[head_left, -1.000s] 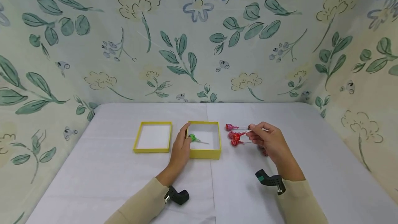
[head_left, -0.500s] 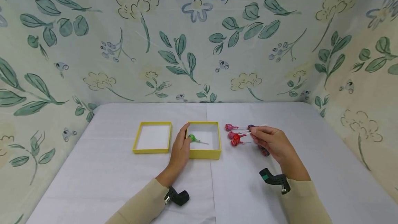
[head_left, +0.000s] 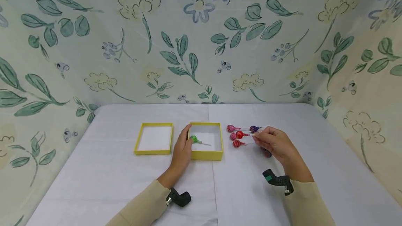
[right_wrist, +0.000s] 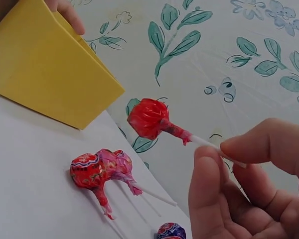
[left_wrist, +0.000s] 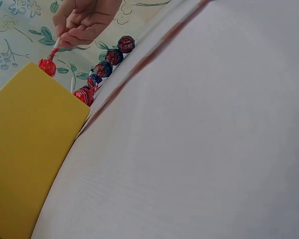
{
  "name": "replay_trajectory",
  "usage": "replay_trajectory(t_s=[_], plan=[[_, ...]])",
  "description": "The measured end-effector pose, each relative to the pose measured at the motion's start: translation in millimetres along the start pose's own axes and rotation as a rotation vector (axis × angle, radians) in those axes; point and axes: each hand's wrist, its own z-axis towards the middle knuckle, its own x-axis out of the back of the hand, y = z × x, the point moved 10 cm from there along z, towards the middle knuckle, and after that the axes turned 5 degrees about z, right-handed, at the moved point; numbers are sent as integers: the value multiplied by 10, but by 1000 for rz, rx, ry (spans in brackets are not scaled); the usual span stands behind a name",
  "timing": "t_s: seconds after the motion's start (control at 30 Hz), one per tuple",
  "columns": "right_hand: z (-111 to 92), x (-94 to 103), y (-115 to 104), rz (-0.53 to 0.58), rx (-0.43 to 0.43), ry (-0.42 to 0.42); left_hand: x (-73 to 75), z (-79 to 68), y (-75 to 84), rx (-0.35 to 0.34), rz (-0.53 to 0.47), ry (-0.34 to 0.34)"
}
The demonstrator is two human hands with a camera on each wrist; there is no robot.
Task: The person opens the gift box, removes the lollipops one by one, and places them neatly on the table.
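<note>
Between thumb and fingers, my right hand (head_left: 274,143) pinches the white stick of a red-wrapped lollipop (right_wrist: 148,118). That lollipop is raised above the others, its candy end pointing toward the box. My left hand (head_left: 182,147) holds the left wall of an open yellow box (head_left: 207,155), its thumb at the rim. Inside the box lies one green lollipop (head_left: 195,139), partly behind the thumb. On the cloth right of the box lie two pink lollipops (head_left: 231,128), another red lollipop (head_left: 237,143) and a purple lollipop (head_left: 254,128). Dark-wrapped lollipops (left_wrist: 103,68) lie beneath my right hand, mostly hidden in the head view.
Left of the box lies its shallow yellow-rimmed lid (head_left: 155,140), inner side up. A white cloth (head_left: 119,187) covers the table, with a flower-print backdrop (head_left: 201,90) along its far edge and sides. Both wrists wear black camera mounts (head_left: 180,198).
My right hand has shifted slightly right, its grip moving toward the stick's end, and the red lollipop now sits a little higher. The purple lollipop is more uncovered. My left hand stays put.
</note>
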Motion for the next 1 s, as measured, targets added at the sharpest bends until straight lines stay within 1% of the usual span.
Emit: replay_trajectory(t_s=[0.17,0.27,0.4,0.53,0.73,1.0], plan=[[3,-22,6,-11,2,-79,-1,3,-6,8,1,-3],[11,-33,25,-47,2,-118,6,5,-4,10,1,1],[15,-32,65,-113,-14,-138,9,8,2,18,14,1],[23,-24,105,-188,-33,-131,8,9,7,20,21,3],[47,-32,165,-276,-53,-94,0,10,0,18,14,-4],[70,-50,245,-336,-91,-51,3,7,-28,17,25,6]])
